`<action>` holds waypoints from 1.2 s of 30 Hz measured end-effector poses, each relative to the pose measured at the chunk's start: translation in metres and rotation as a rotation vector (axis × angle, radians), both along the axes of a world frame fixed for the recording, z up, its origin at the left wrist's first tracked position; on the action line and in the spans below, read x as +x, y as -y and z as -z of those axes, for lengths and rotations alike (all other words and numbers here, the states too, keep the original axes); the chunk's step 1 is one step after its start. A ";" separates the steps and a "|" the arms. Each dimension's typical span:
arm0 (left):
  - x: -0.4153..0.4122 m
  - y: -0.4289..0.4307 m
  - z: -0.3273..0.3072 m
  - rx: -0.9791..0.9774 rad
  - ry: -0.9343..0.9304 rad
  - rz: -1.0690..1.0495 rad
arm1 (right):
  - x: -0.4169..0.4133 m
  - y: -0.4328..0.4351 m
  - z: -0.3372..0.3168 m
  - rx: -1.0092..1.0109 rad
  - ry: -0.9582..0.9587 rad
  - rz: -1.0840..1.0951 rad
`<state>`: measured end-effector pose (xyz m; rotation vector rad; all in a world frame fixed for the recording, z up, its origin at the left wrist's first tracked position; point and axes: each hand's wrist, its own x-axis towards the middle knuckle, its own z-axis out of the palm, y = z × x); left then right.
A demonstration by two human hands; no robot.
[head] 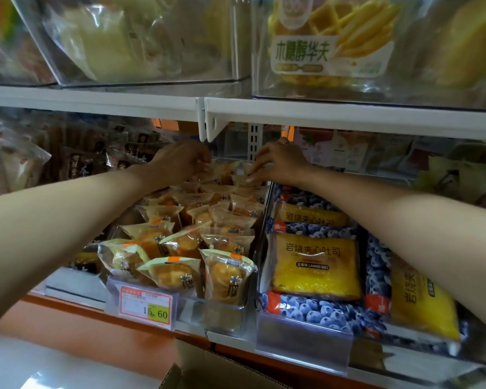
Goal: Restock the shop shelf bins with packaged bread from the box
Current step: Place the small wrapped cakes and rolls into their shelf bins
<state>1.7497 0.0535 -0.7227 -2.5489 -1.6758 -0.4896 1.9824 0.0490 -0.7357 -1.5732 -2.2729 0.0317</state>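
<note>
While reaching into the bin [225,318]
Pinching a rear packet [243,174] with right hand [281,161]; seemingly gripping a second packet [206,172] with left hand [180,161]

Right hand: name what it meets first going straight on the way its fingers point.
Probably the wrapped bun packets at the back; fingertips of the right hand seem to touch them, though depth is unclear.

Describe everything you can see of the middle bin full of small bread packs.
Clear plastic middle bin, heaped full with small bread packs: golden buns in clear and cream wrappers with orange marks. A price tag reading 15.60 hangs at its front. The left hand and right hand reach its back row, fingers among the packs; their grip is unclear. Blueberry-printed toast packs lie in the next bin right.
</note>
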 end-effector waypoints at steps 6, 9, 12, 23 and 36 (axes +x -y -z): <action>-0.001 -0.003 0.001 0.007 -0.140 0.008 | -0.002 0.002 0.004 -0.021 0.039 0.007; 0.009 -0.003 0.003 0.021 -0.116 0.008 | -0.005 0.003 0.003 -0.051 -0.034 0.008; 0.019 -0.003 0.003 0.060 -0.034 0.058 | -0.004 0.002 -0.001 -0.025 -0.057 0.022; 0.030 -0.013 0.020 0.166 -0.081 0.177 | -0.001 -0.004 0.000 -0.115 -0.146 0.117; -0.009 -0.010 -0.002 0.187 0.054 0.030 | -0.002 0.004 -0.006 -0.034 -0.052 0.057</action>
